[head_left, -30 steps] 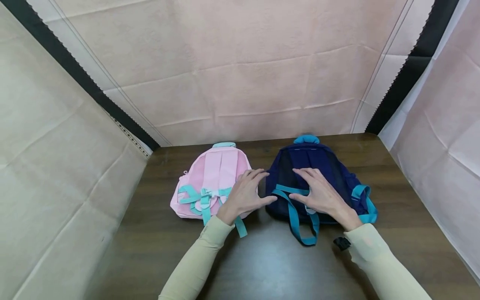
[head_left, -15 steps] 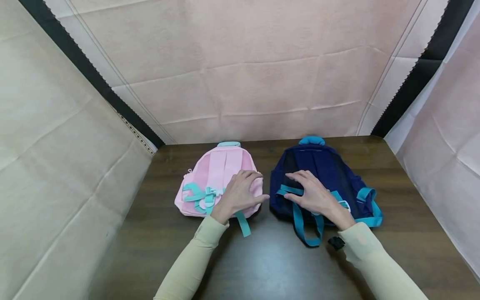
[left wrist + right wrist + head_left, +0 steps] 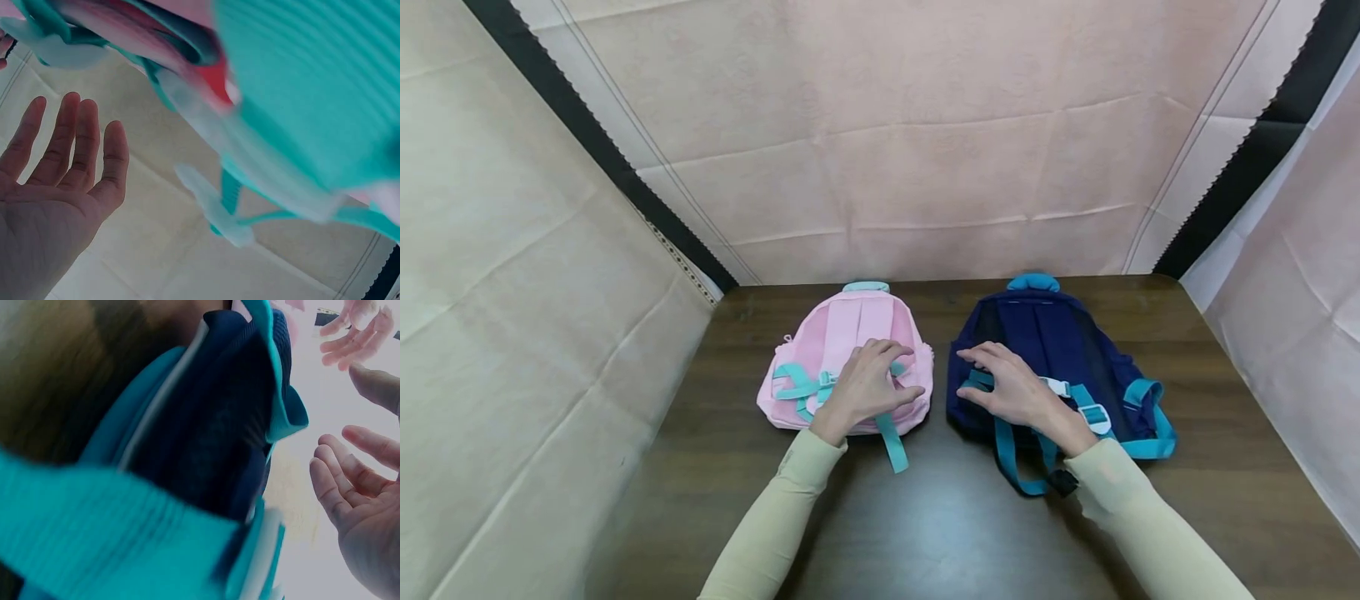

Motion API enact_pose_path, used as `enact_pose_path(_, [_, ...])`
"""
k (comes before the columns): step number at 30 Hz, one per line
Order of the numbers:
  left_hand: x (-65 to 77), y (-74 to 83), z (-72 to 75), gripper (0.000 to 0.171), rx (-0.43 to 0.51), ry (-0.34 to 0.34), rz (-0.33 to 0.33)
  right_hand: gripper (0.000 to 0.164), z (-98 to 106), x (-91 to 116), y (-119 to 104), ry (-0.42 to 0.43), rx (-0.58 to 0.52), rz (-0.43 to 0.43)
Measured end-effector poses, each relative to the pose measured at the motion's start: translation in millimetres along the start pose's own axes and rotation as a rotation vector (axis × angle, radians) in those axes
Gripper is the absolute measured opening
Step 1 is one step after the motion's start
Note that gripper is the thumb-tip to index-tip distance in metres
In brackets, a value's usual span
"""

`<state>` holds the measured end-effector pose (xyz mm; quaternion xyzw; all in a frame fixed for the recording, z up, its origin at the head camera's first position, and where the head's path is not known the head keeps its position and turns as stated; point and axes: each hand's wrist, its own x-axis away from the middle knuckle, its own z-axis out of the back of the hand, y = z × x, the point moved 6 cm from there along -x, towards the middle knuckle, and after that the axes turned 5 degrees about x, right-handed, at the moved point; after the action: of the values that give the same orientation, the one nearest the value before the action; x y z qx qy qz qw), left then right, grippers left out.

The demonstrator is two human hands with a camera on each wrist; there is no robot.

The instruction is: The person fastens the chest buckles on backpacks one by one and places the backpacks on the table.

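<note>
A pink backpack (image 3: 857,321) with mint straps lies on the table to the left, its strap side up. Over its lower right part is my left hand (image 3: 861,387), fingers gently bent and thumb apart, holding nothing. In the left wrist view the fingers of that hand (image 3: 69,175) are spread beside mint webbing (image 3: 300,94). A navy backpack (image 3: 1045,325) with turquoise straps lies to the right, also strap side up. My right hand (image 3: 1011,387) is above its lower left part, palm facing left and nothing in its grasp. A white strap buckle (image 3: 1096,418) shows beside the right wrist.
The brown wooden table (image 3: 940,517) ends at a pale fabric back wall (image 3: 925,192), close behind both bags. Fabric walls also stand at left and right. A loose mint strap end (image 3: 892,446) and a turquoise strap loop (image 3: 1021,479) lie toward the front edge.
Both hands have drifted left relative to the bags; the left came back over the pink backpack from the gap. White buckles on the navy backpack came into sight. The head view shifted slightly.
</note>
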<state>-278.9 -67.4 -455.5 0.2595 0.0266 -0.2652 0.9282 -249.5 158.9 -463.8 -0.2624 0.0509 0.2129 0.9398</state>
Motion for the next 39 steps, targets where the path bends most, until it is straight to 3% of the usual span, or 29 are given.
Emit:
enact_pose_path(7, [4.1,-12.5,5.1,0.065,-0.025,-0.024,0.044,0.058,-10.2,-7.0,-6.3,-0.031,-0.013,-0.004])
enact_pose_path(17, [15.2,-34.4,21.4,0.062,-0.048,-0.007,0.104,0.056,-22.0,-22.9,-24.1,-0.045,-0.04,0.043])
enact_pose_path(39, [41.1,-69.2,38.2,0.054,0.004,0.001,0.135,0.051,-51.2,-50.6,-58.4,-0.087,-0.093,0.131])
